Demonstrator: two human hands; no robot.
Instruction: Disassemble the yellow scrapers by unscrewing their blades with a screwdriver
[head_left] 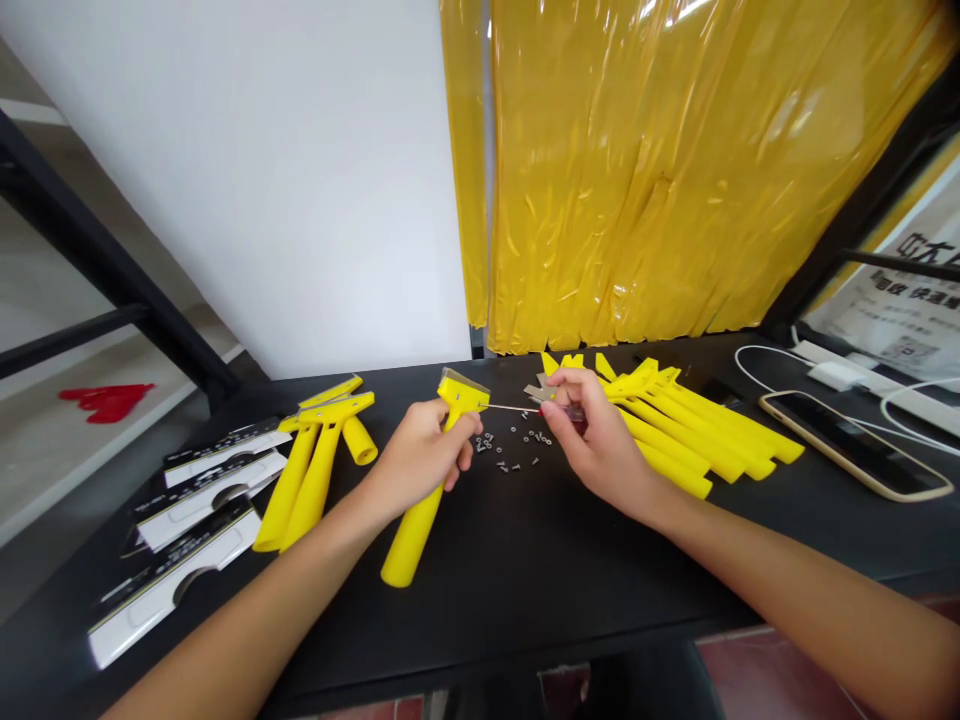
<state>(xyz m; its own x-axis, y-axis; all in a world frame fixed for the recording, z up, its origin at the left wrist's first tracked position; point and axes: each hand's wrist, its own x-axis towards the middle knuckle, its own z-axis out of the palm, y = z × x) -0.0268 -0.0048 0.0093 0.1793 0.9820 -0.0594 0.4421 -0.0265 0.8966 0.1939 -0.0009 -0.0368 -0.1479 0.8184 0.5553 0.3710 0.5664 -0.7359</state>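
Observation:
My left hand (427,445) is closed around the neck of a yellow scraper (412,540), whose head with a blade along its top edge points up and away from me. My right hand (596,435) grips a screwdriver (514,407) by its reddish handle, mostly hidden by the fingers. The thin shaft reaches left to the scraper's head, its tip at the screw area near the right end. Small screws and nuts (504,467) lie scattered on the black table (525,570) between my hands. Flat metal blades (536,390) lie just behind my right hand.
Several yellow scrapers (311,480) lie at left beside white-and-black cardboard sleeves (202,490). More yellow scraper handles (697,425) are piled at right. Beyond them are a phone (855,445) and a white power strip with cables (885,385). A white panel (300,180) and yellow plastic sheeting (637,180) stand behind.

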